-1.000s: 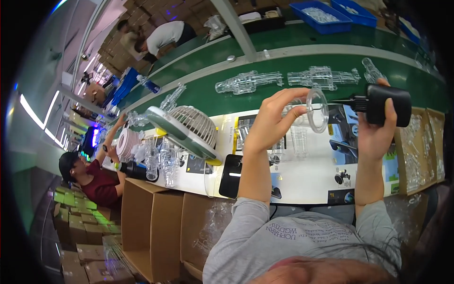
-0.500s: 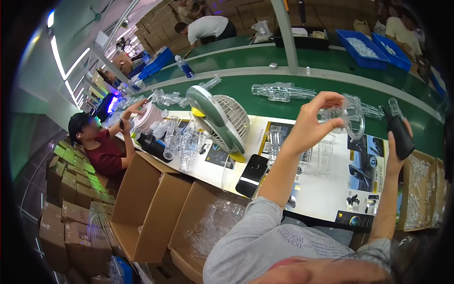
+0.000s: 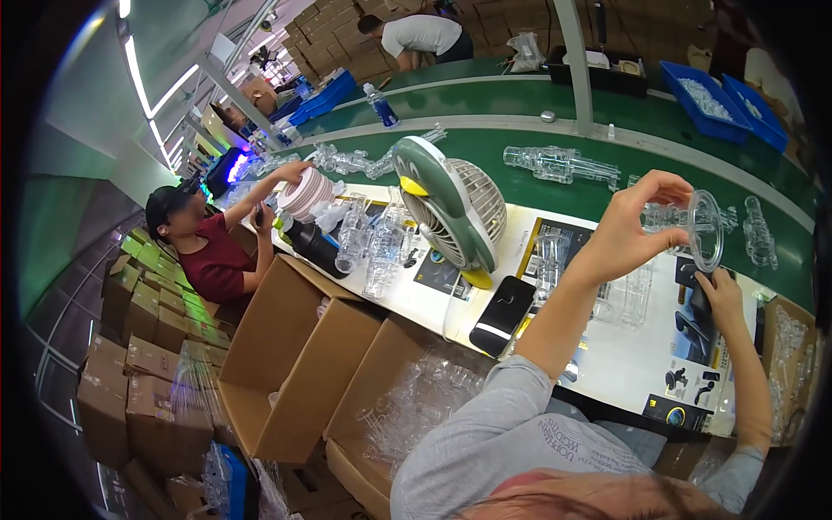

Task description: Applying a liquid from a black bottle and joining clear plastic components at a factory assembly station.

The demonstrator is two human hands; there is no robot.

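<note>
My left hand (image 3: 643, 227) is raised over the right part of the white table, its thumb and fingers closed around a clear plastic part with a wide round flange (image 3: 707, 232). The flange faces right. Just below the flange, my right hand (image 3: 721, 299) has its fingers apart, with nothing visible in them. Whether its fingertips touch the rim is hard to tell. Another clear plastic assembly (image 3: 760, 236) lies on the green surface to the right, and a longer one (image 3: 559, 165) lies farther back.
A green-and-white fan (image 3: 446, 204) and a black phone (image 3: 503, 315) stand mid-table. Open cardboard boxes (image 3: 286, 373) are at front left, one with clear parts. A box of clear parts (image 3: 787, 368) is at right. A co-worker (image 3: 212, 247) sits left, reaching to pinkish-white discs (image 3: 305, 195).
The black tool has left my right hand, which moved in below the flange. My left hand still holds the clear part. The whole view has shifted, and the co-worker's arm reaches the discs.
</note>
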